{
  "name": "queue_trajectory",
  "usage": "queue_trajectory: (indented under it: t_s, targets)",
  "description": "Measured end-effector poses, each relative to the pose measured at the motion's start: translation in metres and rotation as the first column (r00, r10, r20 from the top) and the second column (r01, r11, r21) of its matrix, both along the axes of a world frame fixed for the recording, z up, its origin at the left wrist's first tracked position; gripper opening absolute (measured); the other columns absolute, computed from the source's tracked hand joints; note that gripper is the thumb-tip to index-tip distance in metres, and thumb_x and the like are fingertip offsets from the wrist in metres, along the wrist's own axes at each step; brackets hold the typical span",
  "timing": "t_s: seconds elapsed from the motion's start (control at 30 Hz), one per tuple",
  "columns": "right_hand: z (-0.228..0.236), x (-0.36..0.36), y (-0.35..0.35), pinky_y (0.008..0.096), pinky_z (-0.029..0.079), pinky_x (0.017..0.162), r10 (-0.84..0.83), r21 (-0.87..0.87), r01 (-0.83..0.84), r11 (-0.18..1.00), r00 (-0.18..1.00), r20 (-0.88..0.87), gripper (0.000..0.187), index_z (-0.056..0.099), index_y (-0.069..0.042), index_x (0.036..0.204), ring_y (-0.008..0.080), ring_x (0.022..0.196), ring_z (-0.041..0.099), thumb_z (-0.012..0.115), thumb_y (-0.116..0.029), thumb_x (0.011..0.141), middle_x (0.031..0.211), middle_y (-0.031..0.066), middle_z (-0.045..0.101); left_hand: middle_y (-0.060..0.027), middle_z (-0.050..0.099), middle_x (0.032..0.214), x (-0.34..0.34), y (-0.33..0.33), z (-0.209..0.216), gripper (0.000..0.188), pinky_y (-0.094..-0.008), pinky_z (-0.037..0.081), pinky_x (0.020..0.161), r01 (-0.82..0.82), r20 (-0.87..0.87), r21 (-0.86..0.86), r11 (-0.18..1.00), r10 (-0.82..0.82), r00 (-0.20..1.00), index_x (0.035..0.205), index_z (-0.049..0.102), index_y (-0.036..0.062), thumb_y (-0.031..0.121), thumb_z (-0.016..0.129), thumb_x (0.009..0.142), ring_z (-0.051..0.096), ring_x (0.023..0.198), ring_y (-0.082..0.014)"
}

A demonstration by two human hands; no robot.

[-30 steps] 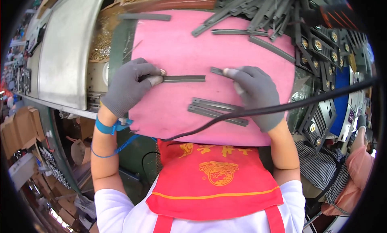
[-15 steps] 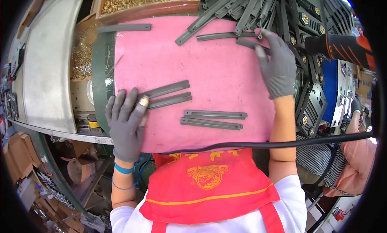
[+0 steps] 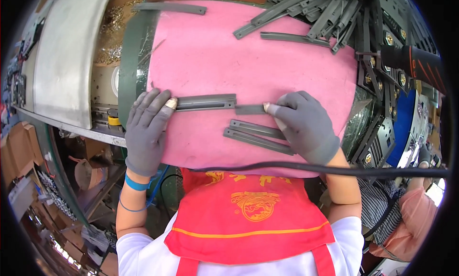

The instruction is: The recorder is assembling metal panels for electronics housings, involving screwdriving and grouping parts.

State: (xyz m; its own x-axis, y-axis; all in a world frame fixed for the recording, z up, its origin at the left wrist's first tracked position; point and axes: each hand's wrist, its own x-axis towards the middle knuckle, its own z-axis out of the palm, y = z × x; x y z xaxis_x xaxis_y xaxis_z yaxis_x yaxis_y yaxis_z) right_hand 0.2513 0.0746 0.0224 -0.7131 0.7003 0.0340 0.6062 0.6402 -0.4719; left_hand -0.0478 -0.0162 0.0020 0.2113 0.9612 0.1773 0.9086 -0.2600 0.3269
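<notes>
My left hand [image 3: 149, 130], in a grey glove with worn pale fingertips, is closed at the left ends of two grey slotted metal strips [image 3: 205, 102]. They lie close together on the pink mat [image 3: 215, 61]. My right hand [image 3: 308, 128], gloved alike, pinches another grey metal strip [image 3: 250, 109] between thumb and fingers; its far end is hidden by the hand. The left end of this strip is close to the right ends of the pair. Below it, two more strips [image 3: 260, 141] rest on the mat, partly covered by my right hand.
A pile of grey strips [image 3: 330, 13] stands at the far right, with one loose strip [image 3: 294, 37] before it. Another strip [image 3: 174, 8] lies far left. A power tool [image 3: 416, 63] juts in from the right. A black cable [image 3: 267, 166] crosses the near edge.
My right hand has come from the pile to the middle of the mat with a strip. The two strips at my left hand, earlier spread apart, now lie together. The view has shifted.
</notes>
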Motion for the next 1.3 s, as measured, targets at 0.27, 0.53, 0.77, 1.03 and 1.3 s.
queue_trajectory:
  t_s: [0.27, 0.53, 0.77, 1.03, 1.3]
  targets:
    - [0.010, -0.013, 0.001, 0.0378, 0.048, 0.070, -0.030, -0.078, 0.033, 0.996, 0.999, 0.037, 0.021, 0.067, -0.011, 0.094, 0.0273, 0.081, 0.058, 0.062, -0.005, 0.074, 0.083, 0.0071, 0.059, -0.0123, 0.061, 0.115, 0.007, 0.005, -0.004, 0.039, -0.0467, 0.041, 0.098, -0.087, 0.049, 0.060, 0.994, 0.084, 0.995, 0.110, 0.064, 0.0062, -0.004, 0.054, 0.074, 0.054, 0.113, -0.0341]
    - [-0.003, -0.010, 0.041, 0.0362, 0.048, 0.071, -0.130, -0.099, 0.120, 0.988, 0.987, -0.096, 0.030, 0.067, -0.008, 0.104, 0.0301, 0.078, 0.059, 0.062, 0.000, 0.076, 0.084, 0.0132, 0.060, -0.0145, 0.057, 0.124, 0.004, -0.015, -0.013, 0.039, -0.0485, 0.038, 0.101, -0.134, 0.084, 0.079, 0.988, 0.127, 0.988, 0.112, 0.064, 0.0081, -0.001, 0.056, 0.075, 0.052, 0.116, -0.0377]
    - [-0.011, -0.053, 0.064, 0.0371, 0.049, 0.076, -0.166, 0.147, 0.198, 0.969, 0.965, -0.205, 0.021, 0.063, -0.009, 0.103, 0.0294, 0.087, 0.060, 0.061, -0.009, 0.082, 0.094, 0.0110, 0.064, -0.0104, 0.046, 0.138, 0.021, 0.020, 0.003, 0.048, -0.0525, 0.019, 0.111, 0.069, -0.134, -0.082, 0.994, -0.079, 0.988, 0.126, 0.057, 0.0174, 0.008, 0.058, 0.079, 0.038, 0.131, -0.0365]
    - [0.004, -0.002, 0.028, 0.0385, 0.045, 0.074, -0.057, 0.191, 0.016, 0.982, 0.975, 0.215, 0.030, 0.060, -0.011, 0.108, 0.0279, 0.083, 0.057, 0.062, -0.014, 0.078, 0.084, 0.0074, 0.057, -0.0167, 0.051, 0.129, 0.040, 0.067, 0.035, 0.043, -0.0496, 0.034, 0.103, 0.070, -0.070, -0.065, 0.995, -0.075, 0.995, 0.125, 0.054, 0.0102, 0.020, 0.061, 0.083, 0.046, 0.120, -0.0373]
    - [0.007, 0.012, 0.031, 0.0345, 0.050, 0.066, -0.223, -0.523, 0.118, 0.844, 0.964, -0.143, 0.026, 0.064, -0.006, 0.107, 0.0280, 0.075, 0.064, 0.062, -0.023, 0.087, 0.085, 0.0121, 0.064, -0.0154, 0.058, 0.095, 0.092, 0.158, -0.005, 0.026, -0.0438, 0.049, 0.074, 0.011, 0.038, 0.051, 0.999, -0.013, 0.999, 0.107, 0.056, 0.0067, 0.011, 0.061, 0.081, 0.058, 0.087, -0.0355]
